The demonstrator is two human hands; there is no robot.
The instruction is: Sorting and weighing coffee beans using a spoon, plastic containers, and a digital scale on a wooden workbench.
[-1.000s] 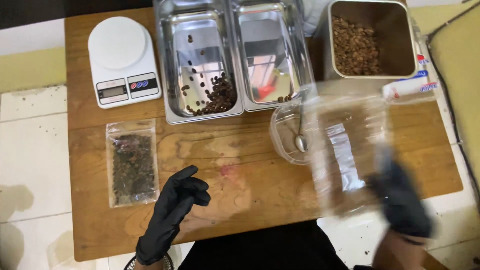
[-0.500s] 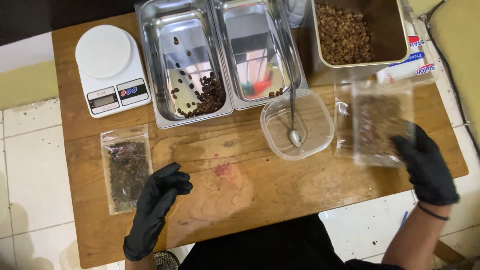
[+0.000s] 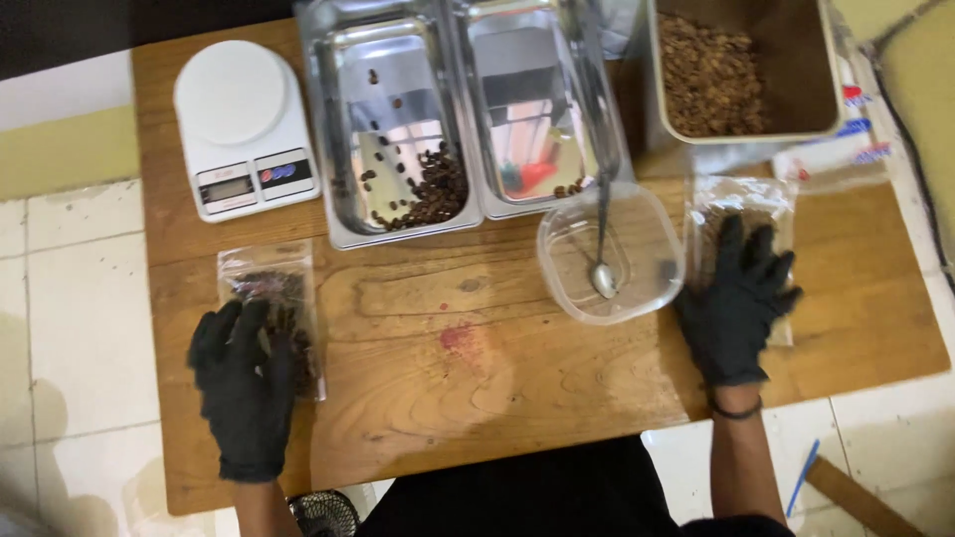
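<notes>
Both black-gloved hands lie flat, fingers spread, gripping nothing: left hand (image 3: 242,383) on a clear plastic bag of dark beans (image 3: 274,323) near the wooden table's (image 3: 477,398) left edge, right hand (image 3: 738,303) on a second clear bean-filled bag (image 3: 738,214). Risk: pressing pops a seal; the left bag slides off.

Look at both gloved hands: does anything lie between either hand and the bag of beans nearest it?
Nothing visible does. The left hand lies flat on the left bag; the right hand lies flat on the right bag.
</notes>
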